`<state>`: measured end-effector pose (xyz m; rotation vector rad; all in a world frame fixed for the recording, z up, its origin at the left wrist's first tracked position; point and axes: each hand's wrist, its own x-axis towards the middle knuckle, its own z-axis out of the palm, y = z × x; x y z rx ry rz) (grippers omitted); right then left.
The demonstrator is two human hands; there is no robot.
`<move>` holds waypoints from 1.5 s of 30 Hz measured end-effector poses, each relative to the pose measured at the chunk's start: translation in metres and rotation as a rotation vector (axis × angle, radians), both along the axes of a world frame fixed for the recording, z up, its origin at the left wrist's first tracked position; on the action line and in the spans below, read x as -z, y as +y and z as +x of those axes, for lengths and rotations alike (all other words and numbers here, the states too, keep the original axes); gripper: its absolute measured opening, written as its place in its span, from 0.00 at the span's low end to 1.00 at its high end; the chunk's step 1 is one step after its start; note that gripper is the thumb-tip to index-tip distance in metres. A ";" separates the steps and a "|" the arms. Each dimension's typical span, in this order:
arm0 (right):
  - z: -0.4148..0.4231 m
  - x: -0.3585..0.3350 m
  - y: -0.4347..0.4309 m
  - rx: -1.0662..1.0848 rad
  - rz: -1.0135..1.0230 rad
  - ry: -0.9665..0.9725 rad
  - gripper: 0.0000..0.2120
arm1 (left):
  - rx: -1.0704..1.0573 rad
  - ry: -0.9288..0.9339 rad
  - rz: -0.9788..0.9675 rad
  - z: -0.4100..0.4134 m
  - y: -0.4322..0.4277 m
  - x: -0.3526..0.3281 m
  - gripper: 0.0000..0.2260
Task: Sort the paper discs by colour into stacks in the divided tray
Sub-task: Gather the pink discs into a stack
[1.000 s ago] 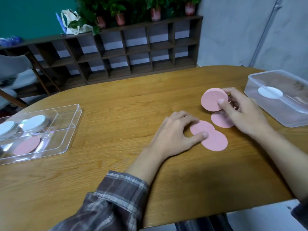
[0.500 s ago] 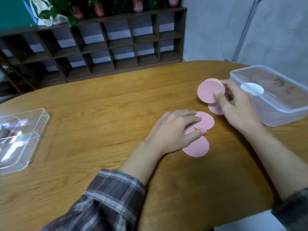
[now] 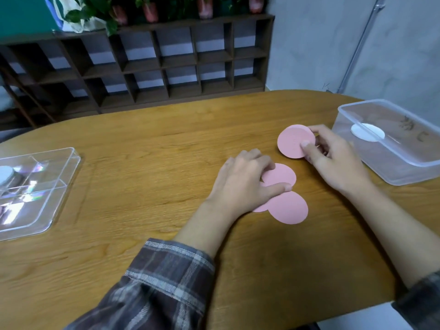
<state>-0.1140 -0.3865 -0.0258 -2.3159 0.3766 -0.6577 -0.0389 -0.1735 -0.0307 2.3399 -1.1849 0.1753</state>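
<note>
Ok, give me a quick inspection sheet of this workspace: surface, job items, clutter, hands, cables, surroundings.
Surface: wooden table, rounded edge.
Job's things: pink disc stack held upright; loose pink discs overlapping flat on the table; divided tray at far left, a white disc inside.
Clutter: plastic tub at right, a white disc inside it.
Grippers: left hand pressing on the loose discs; right hand pinching the stack.
Cables: nothing seen.
Surroundings: dark cubby shelf with potted plants on top; grey wall.
</note>
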 end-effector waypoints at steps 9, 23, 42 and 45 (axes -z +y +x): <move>0.003 -0.001 0.005 -0.039 0.185 -0.084 0.09 | -0.029 0.153 -0.062 0.000 -0.006 0.005 0.20; 0.001 0.000 0.010 -0.179 0.044 -0.052 0.17 | -0.133 0.561 -0.658 0.014 -0.005 -0.002 0.11; -0.003 -0.005 0.026 -0.294 -0.124 0.098 0.25 | -0.226 0.432 -0.576 0.010 -0.008 0.001 0.08; -0.002 -0.003 0.026 -0.265 -0.162 0.085 0.23 | -0.209 0.380 -0.541 0.010 -0.010 0.003 0.09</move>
